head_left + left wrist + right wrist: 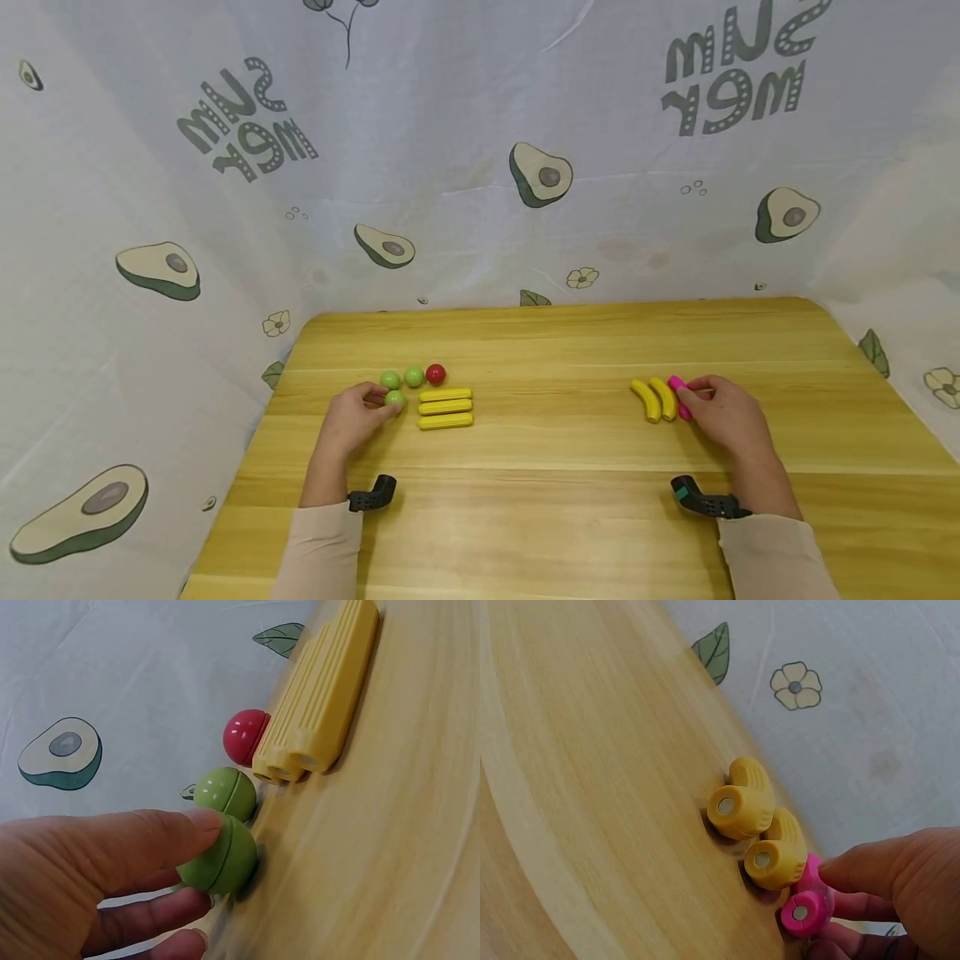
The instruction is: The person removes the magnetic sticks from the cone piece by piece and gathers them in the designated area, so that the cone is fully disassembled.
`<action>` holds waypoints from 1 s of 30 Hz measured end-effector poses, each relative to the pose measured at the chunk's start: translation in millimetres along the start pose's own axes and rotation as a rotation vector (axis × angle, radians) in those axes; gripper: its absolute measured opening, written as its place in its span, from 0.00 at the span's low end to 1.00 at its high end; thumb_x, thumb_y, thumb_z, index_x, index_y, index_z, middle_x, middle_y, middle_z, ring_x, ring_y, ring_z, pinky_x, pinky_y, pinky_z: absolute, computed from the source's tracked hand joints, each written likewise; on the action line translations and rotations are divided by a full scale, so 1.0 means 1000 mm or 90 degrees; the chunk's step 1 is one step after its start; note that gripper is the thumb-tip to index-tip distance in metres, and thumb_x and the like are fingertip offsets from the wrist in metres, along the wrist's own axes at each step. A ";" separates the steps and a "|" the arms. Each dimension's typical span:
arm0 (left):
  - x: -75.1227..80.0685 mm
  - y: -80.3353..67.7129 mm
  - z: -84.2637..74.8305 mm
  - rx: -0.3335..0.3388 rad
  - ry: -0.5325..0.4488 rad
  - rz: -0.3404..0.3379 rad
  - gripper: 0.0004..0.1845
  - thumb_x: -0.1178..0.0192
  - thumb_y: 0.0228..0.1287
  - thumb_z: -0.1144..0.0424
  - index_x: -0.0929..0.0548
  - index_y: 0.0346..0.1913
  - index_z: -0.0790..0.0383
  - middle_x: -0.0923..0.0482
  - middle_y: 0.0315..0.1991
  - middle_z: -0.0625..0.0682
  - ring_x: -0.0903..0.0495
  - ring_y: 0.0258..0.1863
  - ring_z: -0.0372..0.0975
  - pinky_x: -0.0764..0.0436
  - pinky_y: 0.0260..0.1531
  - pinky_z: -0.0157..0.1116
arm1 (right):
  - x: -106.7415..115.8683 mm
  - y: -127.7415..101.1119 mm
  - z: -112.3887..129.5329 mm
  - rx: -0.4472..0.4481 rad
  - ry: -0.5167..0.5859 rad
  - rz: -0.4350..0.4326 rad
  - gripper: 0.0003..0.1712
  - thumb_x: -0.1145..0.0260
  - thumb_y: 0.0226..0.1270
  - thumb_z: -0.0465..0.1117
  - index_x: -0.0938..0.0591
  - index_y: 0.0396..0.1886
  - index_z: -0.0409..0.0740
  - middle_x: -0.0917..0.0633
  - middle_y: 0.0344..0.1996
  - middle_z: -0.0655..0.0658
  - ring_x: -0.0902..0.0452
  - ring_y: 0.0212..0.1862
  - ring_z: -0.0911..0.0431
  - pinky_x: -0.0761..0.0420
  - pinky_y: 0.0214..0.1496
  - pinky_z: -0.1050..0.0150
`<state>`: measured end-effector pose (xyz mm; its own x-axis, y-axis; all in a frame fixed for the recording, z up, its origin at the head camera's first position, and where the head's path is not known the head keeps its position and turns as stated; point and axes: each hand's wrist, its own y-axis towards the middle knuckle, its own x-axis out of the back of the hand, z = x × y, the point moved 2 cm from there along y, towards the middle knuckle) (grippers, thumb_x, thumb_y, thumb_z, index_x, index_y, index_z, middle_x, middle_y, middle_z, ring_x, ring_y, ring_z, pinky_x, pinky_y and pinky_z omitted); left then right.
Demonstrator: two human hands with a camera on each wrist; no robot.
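Left hand [352,419]: its grip is pinching a glossy green plastic ball [395,399] between thumb and fingers, resting it on the pale wooden surface [555,475] beside two more green balls [402,378] and a red ball [436,374] (like sitting with like). Three ribbed yellow corn sticks [446,407] are lying stacked in parallel just right of them.

Right hand [723,414]: its fingers are closing on a pink curved plastic piece [681,395], keeping it touching two yellow curved plastic bananas [655,399], seemingly lining it up alongside.
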<state>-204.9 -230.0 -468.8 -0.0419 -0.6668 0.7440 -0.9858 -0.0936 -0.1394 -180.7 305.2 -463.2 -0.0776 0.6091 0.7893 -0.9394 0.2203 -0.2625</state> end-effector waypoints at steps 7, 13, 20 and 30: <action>0.003 -0.003 -0.003 -0.002 0.004 -0.015 0.22 0.28 0.63 0.50 0.15 0.52 0.62 0.14 0.50 0.57 0.16 0.52 0.50 0.20 0.54 0.51 | 0.000 0.001 0.000 0.004 0.000 0.001 0.34 0.47 0.80 0.57 0.27 0.63 0.29 0.20 0.49 0.27 0.25 0.44 0.41 0.30 0.38 0.59; 0.000 -0.003 -0.005 -0.017 0.007 -0.020 0.20 0.29 0.63 0.49 0.14 0.49 0.61 0.13 0.48 0.57 0.16 0.51 0.50 0.19 0.52 0.50 | 0.000 0.002 -0.002 -0.001 -0.002 0.004 0.34 0.47 0.80 0.58 0.27 0.63 0.29 0.20 0.49 0.27 0.25 0.44 0.41 0.30 0.38 0.59; -0.004 0.000 -0.004 -0.023 0.016 -0.020 0.19 0.30 0.64 0.49 0.13 0.49 0.59 0.13 0.48 0.55 0.17 0.50 0.48 0.19 0.50 0.48 | -0.001 0.003 -0.001 -0.002 -0.006 0.003 0.35 0.47 0.80 0.58 0.27 0.63 0.30 0.20 0.50 0.27 0.25 0.45 0.40 0.29 0.39 0.58; 0.001 -0.001 -0.004 -0.019 0.009 -0.016 0.20 0.31 0.66 0.50 0.14 0.52 0.61 0.14 0.48 0.55 0.17 0.52 0.50 0.20 0.54 0.50 | -0.001 0.003 -0.001 -0.010 -0.002 0.004 0.34 0.47 0.80 0.58 0.27 0.63 0.29 0.20 0.49 0.28 0.25 0.45 0.41 0.29 0.39 0.59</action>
<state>-204.2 -227.5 -464.9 -0.0185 -0.6545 0.7558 -0.9910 -0.0883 -0.1007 -183.3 306.6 -465.6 -0.0847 0.6080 0.7894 -0.9334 0.2289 -0.2764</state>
